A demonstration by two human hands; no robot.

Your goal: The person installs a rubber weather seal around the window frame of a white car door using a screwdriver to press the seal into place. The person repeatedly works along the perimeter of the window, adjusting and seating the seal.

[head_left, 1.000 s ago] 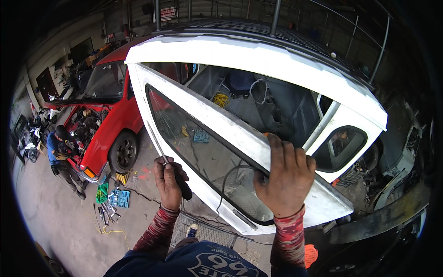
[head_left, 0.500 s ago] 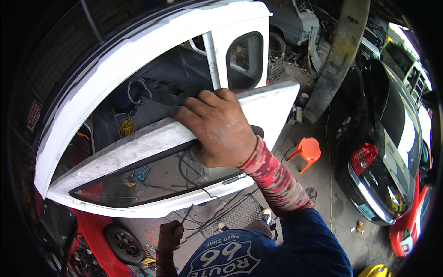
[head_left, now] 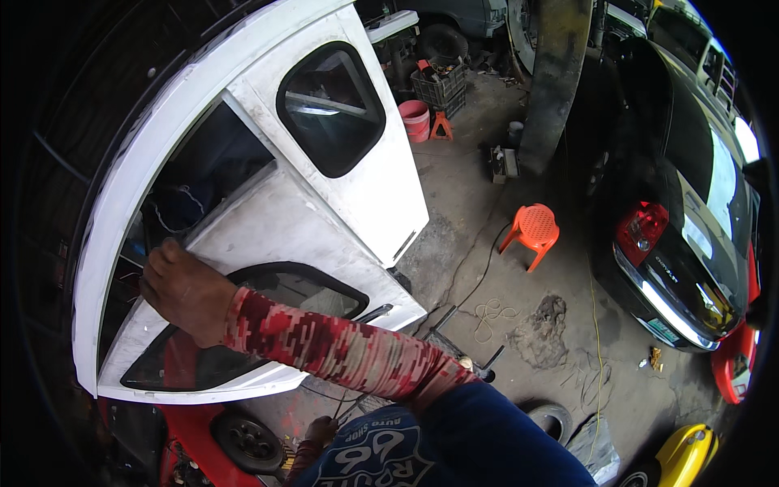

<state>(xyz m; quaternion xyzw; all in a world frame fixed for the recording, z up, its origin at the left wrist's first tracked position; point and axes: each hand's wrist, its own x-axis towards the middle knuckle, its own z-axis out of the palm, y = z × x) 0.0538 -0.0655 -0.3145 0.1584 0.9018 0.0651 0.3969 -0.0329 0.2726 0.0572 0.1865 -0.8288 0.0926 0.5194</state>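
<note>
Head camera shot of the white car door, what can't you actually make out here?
- Right hand: fingertips curl over the white door's top edge, so its hold is hidden.
- Left hand: low by the picture's lower edge, partly behind the right sleeve; whether it holds anything is unclear.
- Door's lower part: hidden behind the arm and body.
- Crate contents: too small.

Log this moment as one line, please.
right hand: flat on white car door, by its window frame | left hand: low, partly hidden, grip unclear | orange stool: on floor
</note>
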